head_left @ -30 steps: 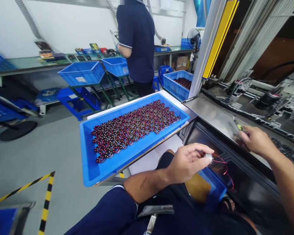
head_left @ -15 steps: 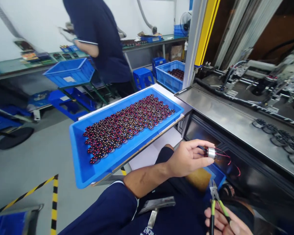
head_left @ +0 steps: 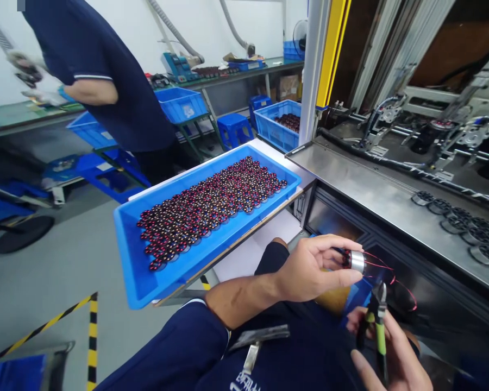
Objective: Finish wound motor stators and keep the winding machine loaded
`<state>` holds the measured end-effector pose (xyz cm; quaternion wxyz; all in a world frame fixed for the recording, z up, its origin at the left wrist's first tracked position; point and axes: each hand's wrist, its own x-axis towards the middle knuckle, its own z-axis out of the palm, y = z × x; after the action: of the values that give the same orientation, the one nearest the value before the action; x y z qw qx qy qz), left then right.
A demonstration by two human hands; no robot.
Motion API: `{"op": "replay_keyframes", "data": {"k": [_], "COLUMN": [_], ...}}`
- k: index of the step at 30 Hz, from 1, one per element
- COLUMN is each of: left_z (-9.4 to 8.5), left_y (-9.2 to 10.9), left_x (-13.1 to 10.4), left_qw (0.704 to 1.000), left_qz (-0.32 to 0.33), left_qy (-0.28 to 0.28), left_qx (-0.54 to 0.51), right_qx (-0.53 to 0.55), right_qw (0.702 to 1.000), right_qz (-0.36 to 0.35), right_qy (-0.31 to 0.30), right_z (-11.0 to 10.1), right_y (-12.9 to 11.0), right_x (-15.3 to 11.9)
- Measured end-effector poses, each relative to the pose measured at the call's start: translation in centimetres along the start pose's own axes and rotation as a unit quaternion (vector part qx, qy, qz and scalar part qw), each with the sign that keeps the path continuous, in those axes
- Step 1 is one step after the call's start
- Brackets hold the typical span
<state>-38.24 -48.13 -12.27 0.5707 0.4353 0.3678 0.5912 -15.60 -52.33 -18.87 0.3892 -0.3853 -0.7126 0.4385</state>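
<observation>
My left hand (head_left: 301,269) grips a small motor stator (head_left: 356,261) with a silver metal ring, between thumb and fingers. Thin red wires (head_left: 392,273) trail from it to the right, ending in a loose curl. Lower down, my right hand (head_left: 395,347) is closed round a pair of wire cutters (head_left: 377,317) with green and black handles. The cutter jaws point up, just below the wires; whether they touch one I cannot tell. To the left, a blue tray (head_left: 126,260) holds many similar wound stators (head_left: 212,206) packed together.
A steel machine ledge (head_left: 346,179) on the right carries several black rings (head_left: 452,217). Behind it stands machinery beside a yellow post (head_left: 332,60). Across the aisle a co-worker (head_left: 106,81) in dark blue stands by a bench. Blue crates (head_left: 277,127) and a blue stool (head_left: 234,130) are behind the tray.
The cutters have risen and turned, bringing their jaws nearer the red wires. My left hand keeps the stator, slightly farther right in view. The co-worker has shifted left.
</observation>
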Motion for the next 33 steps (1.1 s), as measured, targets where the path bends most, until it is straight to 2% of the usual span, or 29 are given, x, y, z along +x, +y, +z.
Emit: {"op": "replay_keyframes", "data": {"k": [4, 8, 14, 22, 31, 33], "left_z": [-0.1, 0.0, 0.0, 0.0, -0.1, -0.1], "left_y": [0.3, 0.2, 0.0, -0.1, -0.1, -0.1], "left_x": [-0.2, -0.2, -0.1, -0.1, -0.1, -0.1], "left_qw": [1.0, 1.0, 1.0, 1.0, 1.0, 1.0], "left_qz": [-0.006, -0.002, 0.002, -0.005, -0.012, -0.008], "left_qy": [0.005, -0.009, -0.014, -0.005, -0.009, -0.016], "left_qx": [0.011, 0.001, -0.001, -0.006, -0.018, -0.019], "right_qx": [-0.062, -0.092, -0.054, -0.058, -0.083, -0.108], "right_qw": [0.996, 0.99, 0.995, 0.995, 0.992, 0.989], "right_qz": [-0.065, -0.106, -0.081, -0.085, -0.064, -0.081], "right_qy": [-0.014, 0.001, -0.001, 0.014, -0.067, -0.053], "right_z": [0.2, 0.3, 0.4, 0.5, -1.4, -1.5], "right_y": [-0.3, -0.2, -0.5, 0.0, 0.1, 0.5], "right_x": [1.3, 1.6, 1.8, 1.2, 1.1, 1.1]}}
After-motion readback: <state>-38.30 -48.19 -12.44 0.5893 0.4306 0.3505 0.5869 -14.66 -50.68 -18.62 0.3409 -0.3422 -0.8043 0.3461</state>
